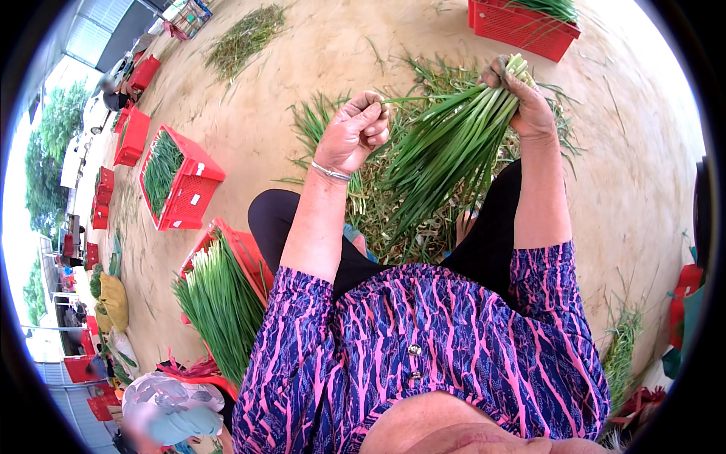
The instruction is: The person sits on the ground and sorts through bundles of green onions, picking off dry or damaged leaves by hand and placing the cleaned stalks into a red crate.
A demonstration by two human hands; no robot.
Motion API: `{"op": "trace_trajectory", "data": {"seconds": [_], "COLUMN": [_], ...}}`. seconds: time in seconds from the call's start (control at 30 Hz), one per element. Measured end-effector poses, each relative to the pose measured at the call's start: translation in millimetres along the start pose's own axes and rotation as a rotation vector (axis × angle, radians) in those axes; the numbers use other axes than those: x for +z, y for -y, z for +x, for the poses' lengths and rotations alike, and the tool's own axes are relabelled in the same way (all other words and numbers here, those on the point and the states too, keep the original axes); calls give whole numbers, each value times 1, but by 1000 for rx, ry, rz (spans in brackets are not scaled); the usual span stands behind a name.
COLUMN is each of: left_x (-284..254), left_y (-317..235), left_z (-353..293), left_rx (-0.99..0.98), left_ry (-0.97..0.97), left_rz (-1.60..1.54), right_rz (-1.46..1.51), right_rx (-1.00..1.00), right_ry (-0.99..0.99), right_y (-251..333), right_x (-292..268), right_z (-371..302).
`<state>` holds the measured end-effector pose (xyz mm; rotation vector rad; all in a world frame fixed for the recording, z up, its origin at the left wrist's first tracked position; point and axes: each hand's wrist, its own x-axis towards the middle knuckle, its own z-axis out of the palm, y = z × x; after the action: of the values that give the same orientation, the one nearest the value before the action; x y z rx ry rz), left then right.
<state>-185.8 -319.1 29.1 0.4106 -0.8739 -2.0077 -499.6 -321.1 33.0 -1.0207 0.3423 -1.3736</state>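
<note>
My right hand [532,106] is closed round the pale stem ends of a bunch of garlic chives [446,144]. Their long green leaves fan down and leftward over my lap. Level with it on the left, my left hand [354,130] is pinched shut on a single chive leaf [414,99] that stretches across to the bunch. A silver bracelet [330,172] circles that wrist. Beneath both hands, between my knees, spreads a heap of loose green and yellowed trimmings [374,197] on the ground.
Beside my left knee a red crate [246,253] stands by a big pile of chives [219,303]. Another red crate of chives [185,178] is farther left, and one [522,30] sits at the far right. A person [170,408] is at lower left; scraps [246,41] lie far off.
</note>
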Motion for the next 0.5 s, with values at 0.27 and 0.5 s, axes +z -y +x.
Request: {"op": "trace_trajectory", "data": {"seconds": [0.27,0.5], "left_x": [-24,6], "left_y": [-30,-15], "left_z": [-16,-51], "left_rx": [303,-69], "left_ry": [52,333], "left_rz": [-382,731], "right_rz": [-4,7], "right_rx": [15,-78], "right_ry": [-135,-150], "right_y": [3,10], "right_x": [0,-16], "right_z": [4,-2]}}
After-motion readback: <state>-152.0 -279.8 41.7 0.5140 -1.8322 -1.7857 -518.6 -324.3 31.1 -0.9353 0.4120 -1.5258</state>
